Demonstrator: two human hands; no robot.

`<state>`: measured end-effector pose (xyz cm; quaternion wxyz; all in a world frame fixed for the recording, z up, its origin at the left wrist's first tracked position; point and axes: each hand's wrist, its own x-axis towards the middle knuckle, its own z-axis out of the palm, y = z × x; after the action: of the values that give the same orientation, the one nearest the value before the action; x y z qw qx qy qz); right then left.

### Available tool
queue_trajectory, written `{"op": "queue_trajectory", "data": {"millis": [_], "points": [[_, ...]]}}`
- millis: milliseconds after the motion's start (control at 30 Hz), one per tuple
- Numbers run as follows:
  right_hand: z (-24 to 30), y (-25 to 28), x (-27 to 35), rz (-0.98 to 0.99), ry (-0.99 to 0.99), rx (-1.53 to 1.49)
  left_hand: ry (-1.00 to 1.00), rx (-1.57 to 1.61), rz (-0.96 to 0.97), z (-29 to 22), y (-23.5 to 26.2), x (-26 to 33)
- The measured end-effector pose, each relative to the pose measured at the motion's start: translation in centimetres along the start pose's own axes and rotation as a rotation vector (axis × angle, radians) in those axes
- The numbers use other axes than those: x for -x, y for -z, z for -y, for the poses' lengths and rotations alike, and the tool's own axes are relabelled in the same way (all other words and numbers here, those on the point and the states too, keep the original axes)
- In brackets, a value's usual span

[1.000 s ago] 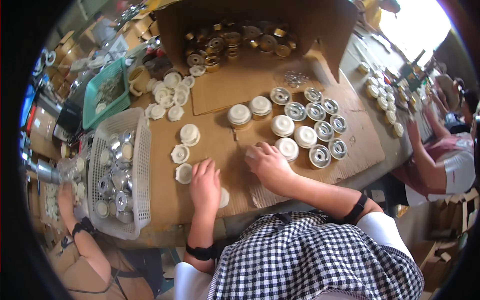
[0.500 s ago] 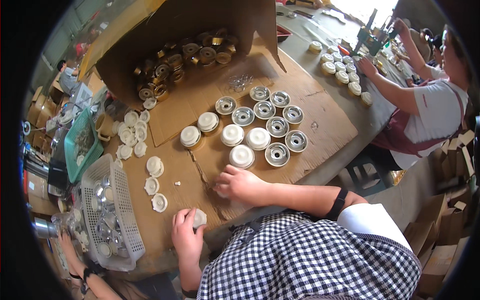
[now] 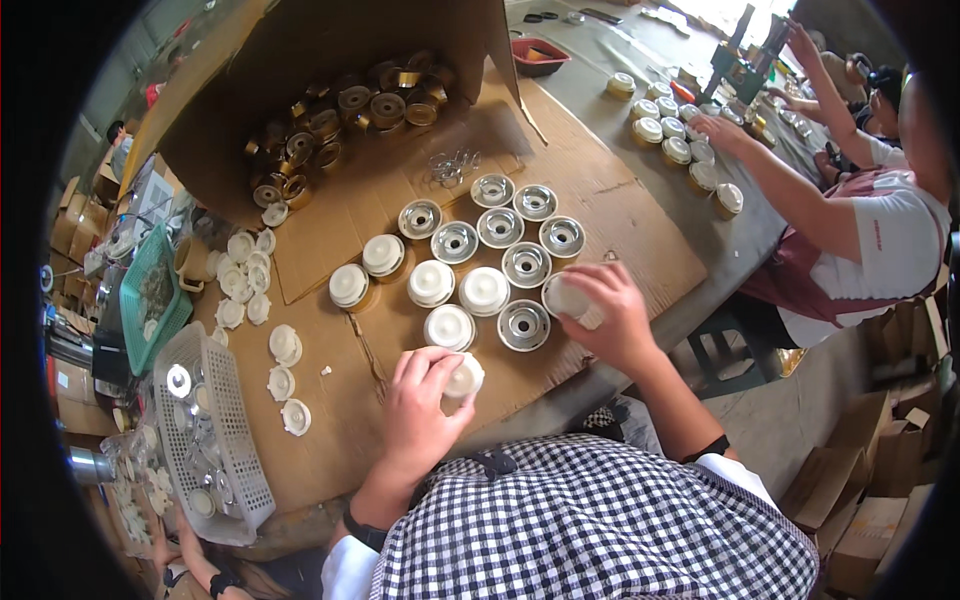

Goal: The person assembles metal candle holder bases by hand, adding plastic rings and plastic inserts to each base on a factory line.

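Observation:
My left hand [image 3: 420, 405] is closed around the edge of a white round plastic cap [image 3: 465, 377], just in front of the cluster of parts. My right hand [image 3: 615, 318], slightly blurred, grips another white cap [image 3: 566, 298] at the cluster's right edge; whatever lies under that cap is hidden. Several open silver metal cups [image 3: 526, 265] with a centre hole stand between and beyond the hands. Left of these sit several cups topped with white caps, among them one capped cup [image 3: 449, 327] right behind my left hand.
Loose white caps [image 3: 285, 345] lie at the left, near a white perforated basket [image 3: 262, 490] and a green basket [image 3: 180, 310]. A cardboard box [image 3: 230, 190] holds gold-coloured cups [image 3: 388, 110]. Wire rings [image 3: 455, 165] lie behind. At the right, a co-worker [image 3: 860, 230] works at a green press [image 3: 740, 75].
My right hand has moved from the table's near side to the cluster's right edge, where it grips a cap. My left hand has moved right and forward with its cap.

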<state>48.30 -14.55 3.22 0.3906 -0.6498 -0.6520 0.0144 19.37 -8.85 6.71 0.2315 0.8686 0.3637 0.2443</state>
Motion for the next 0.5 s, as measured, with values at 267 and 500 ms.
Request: {"op": "queue_trajectory", "data": {"millis": [267,500], "points": [[-2.4,-2.0,1.9,-0.046,0.008,-0.036,-0.191,0.126,-0.065,-3.3,-2.2,-5.7],[-3.2,-3.0,2.4,-0.089,0.053,-0.061,-0.206,0.038,0.104,-1.1,-6.5,-7.0]]}}
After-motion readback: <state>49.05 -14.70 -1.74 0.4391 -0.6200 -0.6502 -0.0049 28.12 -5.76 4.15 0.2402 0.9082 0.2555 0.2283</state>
